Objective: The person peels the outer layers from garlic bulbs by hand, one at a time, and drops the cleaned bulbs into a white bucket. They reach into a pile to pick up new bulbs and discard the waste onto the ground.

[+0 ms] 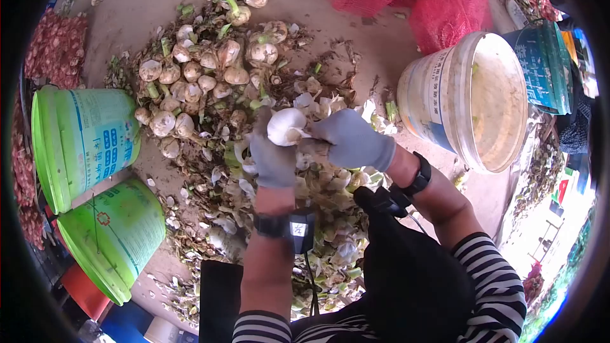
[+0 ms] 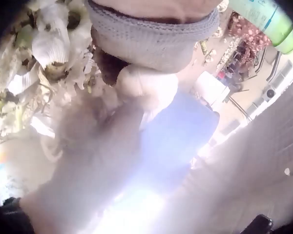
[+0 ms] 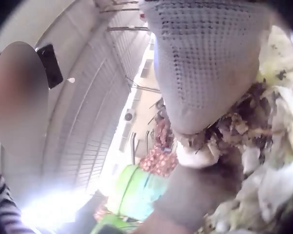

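A white, largely bare garlic bulb [image 1: 286,126] is held up by my gloved left hand [image 1: 273,160], whose fingers wrap its left side. My gloved right hand [image 1: 357,141] meets the bulb from the right, its curled fingers pinching the dry outer skin at the stem end. In the right wrist view, brown skin [image 3: 239,122] hangs in shreds below the right glove [image 3: 207,63], beside the white bulb [image 3: 198,157]. Under both hands spreads a heap of peeled garlic skins [image 1: 318,197]. The left wrist view is blurred by glare around the bulb [image 2: 154,87].
Untrimmed garlic bulbs [image 1: 190,73] lie piled beyond the hands. Two green buckets [image 1: 89,143] stand at left, near a net sack of garlic [image 1: 57,47]. At right are a white bucket [image 1: 438,89] and a dark teal bucket [image 1: 540,67]. Red netting [image 1: 445,9] lies at the back.
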### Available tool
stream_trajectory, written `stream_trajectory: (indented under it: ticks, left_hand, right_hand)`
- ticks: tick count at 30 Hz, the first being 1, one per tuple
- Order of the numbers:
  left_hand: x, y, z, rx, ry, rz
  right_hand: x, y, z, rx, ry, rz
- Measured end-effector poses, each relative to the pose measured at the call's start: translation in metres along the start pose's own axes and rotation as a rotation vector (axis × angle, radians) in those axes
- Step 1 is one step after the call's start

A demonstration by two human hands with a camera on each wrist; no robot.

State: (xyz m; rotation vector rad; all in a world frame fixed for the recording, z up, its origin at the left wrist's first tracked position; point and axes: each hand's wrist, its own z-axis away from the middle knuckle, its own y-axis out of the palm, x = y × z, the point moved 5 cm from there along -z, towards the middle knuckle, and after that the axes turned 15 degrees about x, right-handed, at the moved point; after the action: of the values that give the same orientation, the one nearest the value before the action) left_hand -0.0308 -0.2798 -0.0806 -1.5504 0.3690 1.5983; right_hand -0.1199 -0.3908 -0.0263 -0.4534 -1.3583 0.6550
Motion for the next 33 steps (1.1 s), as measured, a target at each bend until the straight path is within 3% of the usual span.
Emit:
stream_trajectory:
  ticks: [1, 3, 4, 5, 7, 11, 12, 13, 15, 16, 20, 22, 23, 25, 27, 28, 29, 31, 33]
  left_hand:
    - [0.004, -0.004, -0.002, -0.005, -0.002, -0.003]
    - [0.016, -0.015, -0.017, 0.115, 0.028, -0.150]
    - [0.081, -0.019, -0.021, 0.131, -0.053, -0.139]
    - [0.066, -0.021, -0.028, 0.121, -0.043, -0.140]
    - [0.033, -0.009, -0.027, 0.062, -0.189, 1.561]
    - [0.023, -0.009, -0.020, -0.058, -0.227, 1.323]
    - [0.025, -0.001, -0.018, -0.026, -0.230, 1.396]
    - [0.036, 0.006, -0.016, 0.248, -0.076, 1.365]
    - [0.033, 0.011, -0.010, 0.198, -0.108, 1.154]
    - [0.031, 0.011, -0.009, 0.201, -0.116, 1.159]
    - [0.019, 0.004, -0.008, 0.083, -0.297, 1.179]
    - [0.017, 0.007, -0.007, 0.064, -0.337, 1.190]
    - [0.015, 0.010, -0.009, 0.116, -0.298, 1.260]
    - [0.014, 0.016, -0.015, 0.164, -0.251, 1.330]
    - [0.012, 0.019, -0.019, 0.150, -0.273, 1.355]
    - [-0.003, 0.010, -0.018, 0.467, -0.105, 1.549]
    - [-0.006, 0.007, -0.018, 0.466, -0.101, 1.549]
    - [0.005, -0.010, -0.019, 0.058, -0.173, 1.387]
    - [0.003, -0.024, -0.013, -0.021, -0.226, 1.400]
  right_hand:
    - [0.004, -0.005, 0.005, 0.002, -0.006, -0.002]
    - [0.022, -0.014, 0.013, 0.162, -0.158, -0.470]
    - [0.022, -0.011, 0.015, 0.078, -0.253, -0.480]
    - [0.009, -0.002, 0.013, 0.077, -0.263, -0.470]
    - [-0.024, 0.020, 0.015, 0.035, 0.050, -0.313]
    - [-0.033, 0.021, 0.004, 0.017, 0.246, -0.345]
    - [-0.026, 0.018, -0.003, -0.100, 0.178, -0.196]
    - [-0.025, 0.018, -0.008, -0.105, 0.186, -0.191]
    - [-0.024, 0.016, -0.015, -0.082, 0.231, 0.065]
    - [-0.022, 0.014, -0.015, -0.144, 0.158, 0.130]
    - [-0.011, 0.011, -0.015, -0.023, 0.058, 0.159]
    - [-0.006, 0.012, -0.011, 0.020, -0.113, -0.016]
    - [-0.005, 0.010, -0.009, 0.020, -0.115, -0.016]
    - [-0.012, 0.005, -0.005, 0.022, -0.039, -0.442]
    - [-0.013, 0.007, 0.003, -0.035, -0.057, -0.578]
    - [-0.013, 0.005, 0.008, -0.042, -0.022, -0.546]
    - [-0.015, 0.002, 0.012, -0.052, 0.012, -0.511]
    - [-0.027, 0.006, 0.018, 0.015, 0.070, -0.398]
    - [-0.037, 0.010, 0.023, -0.115, 0.115, -0.143]
